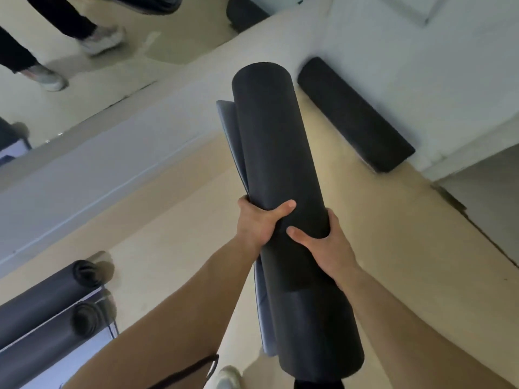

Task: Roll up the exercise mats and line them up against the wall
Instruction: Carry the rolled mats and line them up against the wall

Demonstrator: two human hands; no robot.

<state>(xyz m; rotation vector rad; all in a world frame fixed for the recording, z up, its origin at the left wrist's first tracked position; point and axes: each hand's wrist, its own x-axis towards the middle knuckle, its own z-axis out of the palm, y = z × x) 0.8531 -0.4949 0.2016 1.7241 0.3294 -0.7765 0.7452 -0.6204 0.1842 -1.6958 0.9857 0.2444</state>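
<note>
Both hands are wrapped around one rolled mat [280, 164], held off the floor and pointing away from me toward the corner. My left hand [257, 220] has its thumb over the top of the roll and its fingers curled underneath; my right hand [327, 248] grips just below it from the other side, thumb pressed into the dark surface. Both grips sit close together near the middle of the roll, so each end hangs free. Main risk I see: the outer flap [233, 141] is loose, a grey-blue edge standing proud of the roll along its left side, above and below my left hand. If I ease the grip while setting it down, that flap will likely spring open and the roll will slacken, needing a re-roll. Second risk is placement. One rolled mat on the floor [354, 113] already lies flush along the white wall [421, 66] ahead to the right; dropping mine carelessly could knock it off line or leave mine angled. Two more rolls [42, 313] sit at lower left, near my left forearm, well apart from the wall. A mirror [84, 66] runs along the left-hand wall; the far end of the roll could hit it if swung wide.
</note>
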